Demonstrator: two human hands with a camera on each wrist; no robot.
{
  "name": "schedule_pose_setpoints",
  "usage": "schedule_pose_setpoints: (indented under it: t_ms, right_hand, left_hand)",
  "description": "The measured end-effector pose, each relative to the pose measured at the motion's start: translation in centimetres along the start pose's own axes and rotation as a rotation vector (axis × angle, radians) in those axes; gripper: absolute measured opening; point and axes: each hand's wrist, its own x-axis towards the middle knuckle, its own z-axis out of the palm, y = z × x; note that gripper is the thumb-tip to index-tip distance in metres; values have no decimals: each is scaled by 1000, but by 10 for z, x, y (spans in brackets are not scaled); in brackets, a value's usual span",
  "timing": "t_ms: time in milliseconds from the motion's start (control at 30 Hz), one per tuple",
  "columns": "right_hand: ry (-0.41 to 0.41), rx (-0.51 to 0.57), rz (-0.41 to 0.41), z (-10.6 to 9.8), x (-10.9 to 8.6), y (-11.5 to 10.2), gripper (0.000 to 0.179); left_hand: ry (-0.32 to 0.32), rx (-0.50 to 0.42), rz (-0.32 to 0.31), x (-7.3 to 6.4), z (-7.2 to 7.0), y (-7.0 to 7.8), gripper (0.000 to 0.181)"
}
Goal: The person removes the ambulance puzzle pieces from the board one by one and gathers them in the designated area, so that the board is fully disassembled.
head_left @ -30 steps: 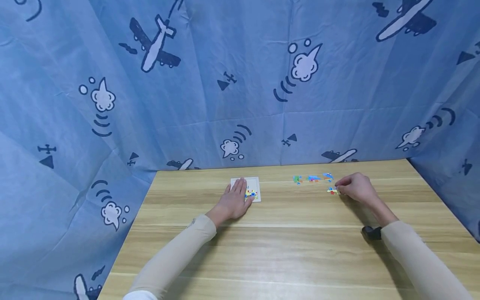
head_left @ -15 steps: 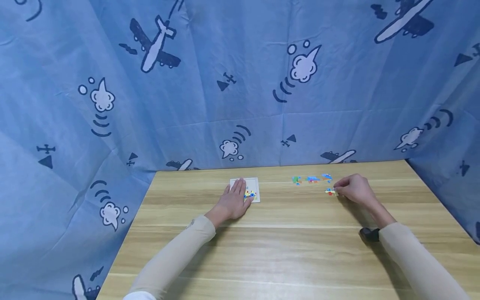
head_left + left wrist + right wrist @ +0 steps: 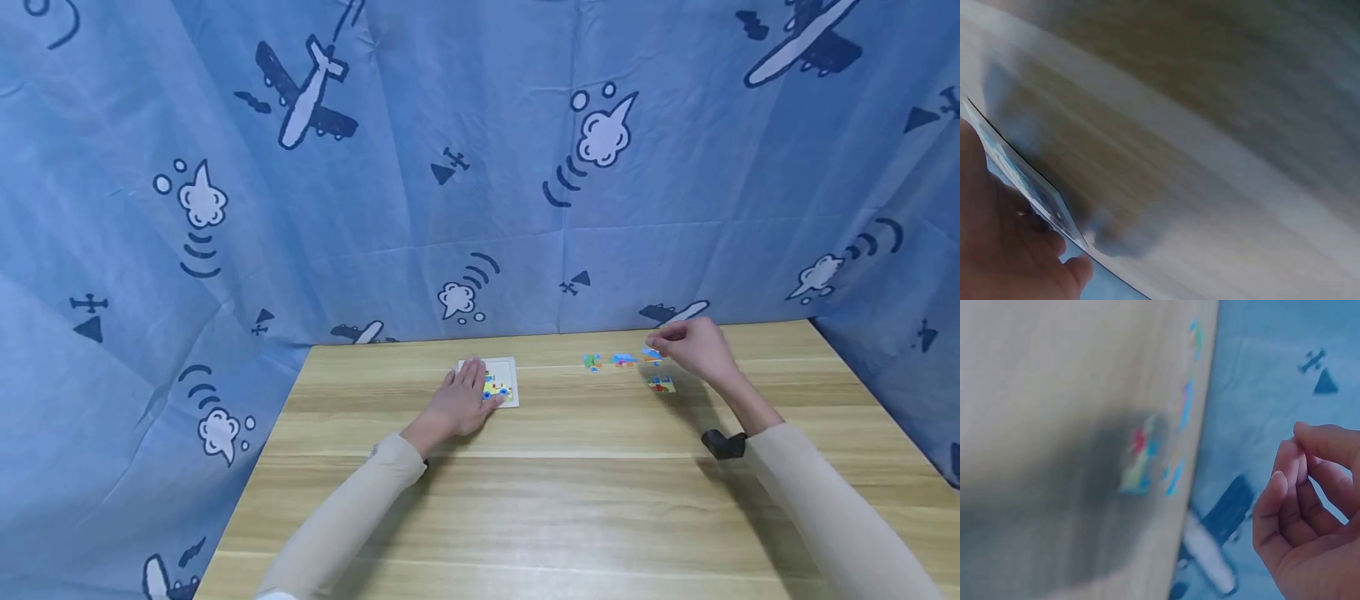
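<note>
My left hand (image 3: 456,402) rests with extended fingers on a small white-edged puzzle board (image 3: 513,368), covering its left part. A yellow and blue vehicle picture shows beside the thumb. In the left wrist view the board (image 3: 1029,181) appears as a slanted sheet by the fingers. My right hand (image 3: 697,350) is raised over the table, its fingers loosely bent and nothing visible between them. Below it lies a yellow, red and blue puzzle piece (image 3: 662,384). Beyond the fingertips is a blue and orange piece (image 3: 652,357), partly hidden.
A blue piece (image 3: 623,360) and a green piece (image 3: 592,361) lie in a row at the back of the wooden table (image 3: 525,517). Behind the table hangs a blue curtain (image 3: 510,167) with airplane prints. A black device (image 3: 723,444) is on the right wrist.
My right hand has let go of the yellow and red puzzle piece and risen up and slightly left. That piece now lies flat on the table. The left hand stays on the board.
</note>
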Motion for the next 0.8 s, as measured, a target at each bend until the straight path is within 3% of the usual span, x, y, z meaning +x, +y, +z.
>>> schedule_pose_setpoints:
  t_ms: [333, 600, 800]
  right_hand:
    - [-96, 69, -39, 19, 16, -58, 32]
    - [-163, 112, -140, 61, 29, -89, 21]
    - [-203, 104, -201, 93, 38, -111, 17]
  left_hand:
    - [52, -28, -32, -7, -11, -15, 81]
    - [25, -28, -33, -11, -12, -13, 81]
    - [-35, -24, -24, -13, -7, -12, 76]
